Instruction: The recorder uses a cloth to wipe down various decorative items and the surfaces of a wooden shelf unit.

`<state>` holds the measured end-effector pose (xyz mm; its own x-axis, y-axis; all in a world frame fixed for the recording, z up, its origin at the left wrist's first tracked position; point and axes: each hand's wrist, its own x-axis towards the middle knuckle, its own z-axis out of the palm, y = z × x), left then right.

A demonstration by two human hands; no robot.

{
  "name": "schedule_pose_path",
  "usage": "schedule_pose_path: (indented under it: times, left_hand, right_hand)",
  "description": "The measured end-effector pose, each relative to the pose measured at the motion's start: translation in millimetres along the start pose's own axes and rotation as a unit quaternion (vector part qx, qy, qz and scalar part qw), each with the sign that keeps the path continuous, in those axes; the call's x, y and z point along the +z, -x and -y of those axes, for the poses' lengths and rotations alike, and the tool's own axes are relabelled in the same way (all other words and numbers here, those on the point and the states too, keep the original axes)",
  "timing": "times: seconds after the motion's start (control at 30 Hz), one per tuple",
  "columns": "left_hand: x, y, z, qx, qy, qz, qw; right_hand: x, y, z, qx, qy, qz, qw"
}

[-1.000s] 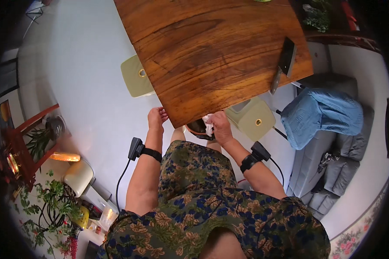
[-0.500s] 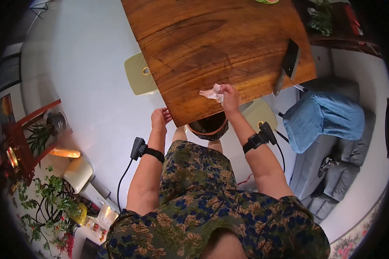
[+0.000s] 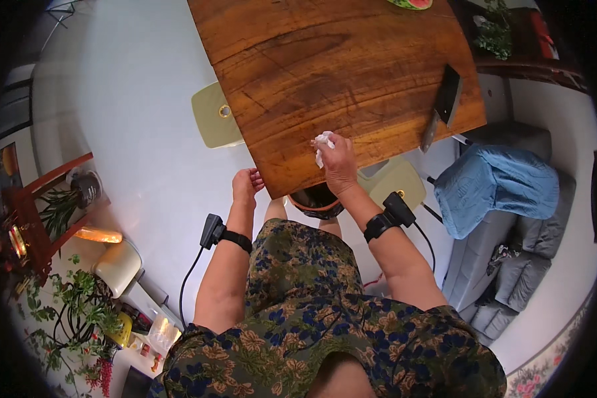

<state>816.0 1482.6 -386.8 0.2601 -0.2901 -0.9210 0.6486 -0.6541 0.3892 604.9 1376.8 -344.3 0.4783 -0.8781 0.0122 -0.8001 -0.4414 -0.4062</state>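
Note:
A crumpled white tissue [image 3: 324, 139] is bunched in the closed fingers of my right hand [image 3: 339, 161], low over the near part of the wooden table [image 3: 338, 73]. At the table's near left corner, my left hand [image 3: 247, 183] is open and holds nothing. Its fingers are loosely bent, with the tips right by the table edge; whether they touch it I cannot tell. On the table's right side lies a cleaver [image 3: 447, 99] with a dark blade, its handle pointing toward me. Below the near edge stands a brown bin [image 3: 316, 199] with a dark liner, partly hidden under the table.
Light green stools [image 3: 212, 116] stand at the left and near sides of the table. Part of a cut watermelon [image 3: 412, 3] shows at the far edge. To the right is a grey sofa [image 3: 474, 265] beside a blue cloth [image 3: 497, 186]. Potted plants [image 3: 79, 302] fill the lower left.
My right hand has moved a little left and toward me across the table, and the tissue is now bunched more tightly. My left hand has stayed nearly in place.

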Motion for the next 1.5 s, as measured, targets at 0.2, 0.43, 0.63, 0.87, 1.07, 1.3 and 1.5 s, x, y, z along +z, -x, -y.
schedule_pose_path:
  times: [0.2, 0.43, 0.63, 0.87, 1.07, 1.3, 1.5]
  left_hand:
    - [1, -2, 0, -0.002, 0.001, -0.004, 1.0]
    - [-4, -7, 0, 0.001, 0.003, 0.001, 1.0]
    - [-9, -10, 0, -0.004, 0.003, -0.005, 1.0]
    - [-4, -5, -2, -0.004, 0.014, -0.001, 1.0]
    - [-14, -12, 0, -0.015, 0.024, -0.019, 0.999]
    - [-8, -5, -2, 0.013, 0.018, 0.006, 1.0]
    - [18, -17, -14, 0.189, -0.066, -0.001, 0.98]
  right_hand:
    - [-7, -6, -10, -0.052, 0.01, 0.021, 0.998]
    - [-2, -22, -24, -0.12, 0.022, -0.018, 0.992]
    - [2, -45, -28, -0.131, 0.063, -0.007, 0.989]
    - [-17, -87, -60, -0.039, 0.049, -0.036, 0.997]
    - [-9, -83, -48, -0.008, 0.046, -0.04, 0.998]
    - [6, -63, -12, -0.073, -0.013, -0.092, 0.993]
    - [27, -89, -87, -0.049, -0.141, 0.03, 0.988]
